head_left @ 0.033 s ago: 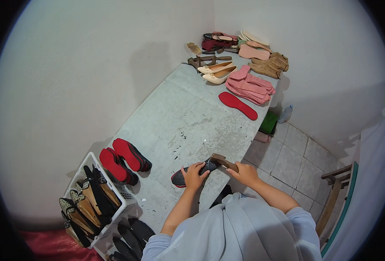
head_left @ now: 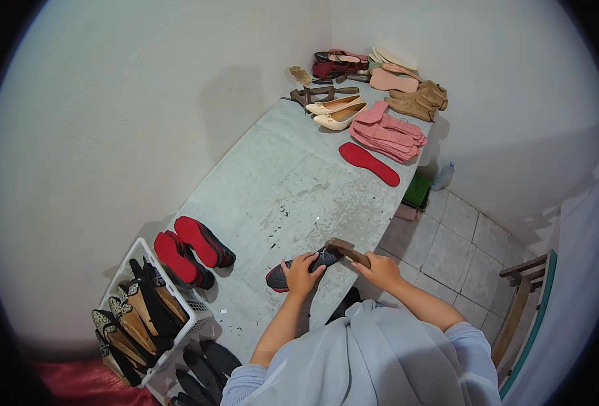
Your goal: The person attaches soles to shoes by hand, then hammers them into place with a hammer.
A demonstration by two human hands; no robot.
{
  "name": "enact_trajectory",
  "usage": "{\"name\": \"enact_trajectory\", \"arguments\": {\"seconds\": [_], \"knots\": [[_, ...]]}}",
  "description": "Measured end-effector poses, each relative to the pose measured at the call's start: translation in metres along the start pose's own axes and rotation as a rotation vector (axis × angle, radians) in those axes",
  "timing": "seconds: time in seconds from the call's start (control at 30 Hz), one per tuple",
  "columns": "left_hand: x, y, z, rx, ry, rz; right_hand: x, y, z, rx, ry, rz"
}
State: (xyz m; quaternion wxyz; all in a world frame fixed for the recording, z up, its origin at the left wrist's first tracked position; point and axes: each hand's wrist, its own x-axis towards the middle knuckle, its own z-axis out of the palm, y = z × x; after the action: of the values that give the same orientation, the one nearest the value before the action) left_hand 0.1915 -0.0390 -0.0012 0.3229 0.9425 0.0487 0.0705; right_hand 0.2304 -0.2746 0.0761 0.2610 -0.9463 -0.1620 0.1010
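Note:
A dark shoe with a red edge [head_left: 277, 277] lies on the table close to my body. My left hand [head_left: 302, 271] grips it across its middle, pressing it onto the tabletop. In my right hand [head_left: 380, 271] is a hammer [head_left: 343, 246], fingers wrapped round its wooden handle. The hammer's head meets the right end of the shoe and partly hides it. To the left, a pair of dark shoes with red soles [head_left: 198, 241] rests with the soles turned up.
A white basket [head_left: 194, 312] of flat shoes stands at the left, black shoe pieces [head_left: 201, 376] beside it. Farther along the table [head_left: 245, 172] are a red insole [head_left: 369, 164], pink insoles [head_left: 387, 132], cream shoes [head_left: 340, 116] and brown boots [head_left: 419, 101]. Tiled floor [head_left: 441, 233] lies right.

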Motion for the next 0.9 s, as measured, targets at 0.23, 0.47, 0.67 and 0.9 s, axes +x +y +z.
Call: {"name": "enact_trajectory", "arguments": {"seconds": [0.23,0.47,0.67,0.9], "knots": [[0.002,0.003,-0.002,-0.003,-0.036,-0.062,0.009,-0.015,-0.002,0.008,-0.016,0.065],[0.003,0.003,-0.005,-0.008,-0.045,-0.098,0.003,-0.007,-0.007,-0.012,-0.009,0.041],[0.005,0.006,-0.006,-0.011,-0.044,-0.090,-0.015,0.009,-0.008,0.023,0.010,0.112],[0.004,0.006,-0.005,-0.010,-0.040,-0.102,-0.028,0.025,0.010,0.051,0.105,0.144]]}}
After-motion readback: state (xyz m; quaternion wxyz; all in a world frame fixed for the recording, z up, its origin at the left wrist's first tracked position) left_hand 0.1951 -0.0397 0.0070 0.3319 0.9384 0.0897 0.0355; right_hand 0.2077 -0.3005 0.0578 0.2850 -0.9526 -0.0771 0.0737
